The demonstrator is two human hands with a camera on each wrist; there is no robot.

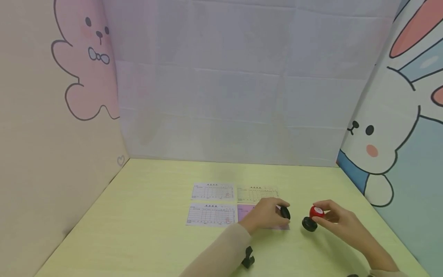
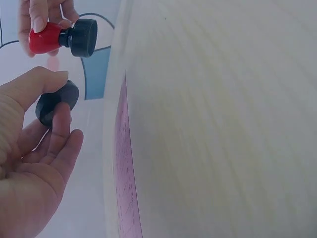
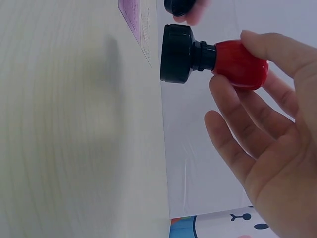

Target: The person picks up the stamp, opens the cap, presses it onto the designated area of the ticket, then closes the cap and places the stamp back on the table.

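My right hand (image 1: pixel 342 221) grips a stamp by its rounded red handle (image 3: pixel 240 64), thumb on one side and fingers on the other. The stamp's wide black base (image 3: pixel 176 53) points down, held above the table. To its left, my left hand (image 1: pixel 264 213) pinches a round black cap (image 1: pixel 285 212) between thumb and fingers. In the left wrist view the cap (image 2: pixel 48 105) is close to the stamp's base (image 2: pixel 84 38), with a gap between them. Beneath the left hand lies a pink printed slip (image 1: pixel 245 209), partly hidden by that hand.
Beside the pink slip lie other printed slips: a white one (image 1: pixel 211 215) to its left, another white one (image 1: pixel 212 191) behind that, and a yellowish one (image 1: pixel 257 193) at the back right. A pale yellow table (image 1: pixel 138 219) meets cloth-covered walls (image 1: pixel 221 96) with cartoon animals.
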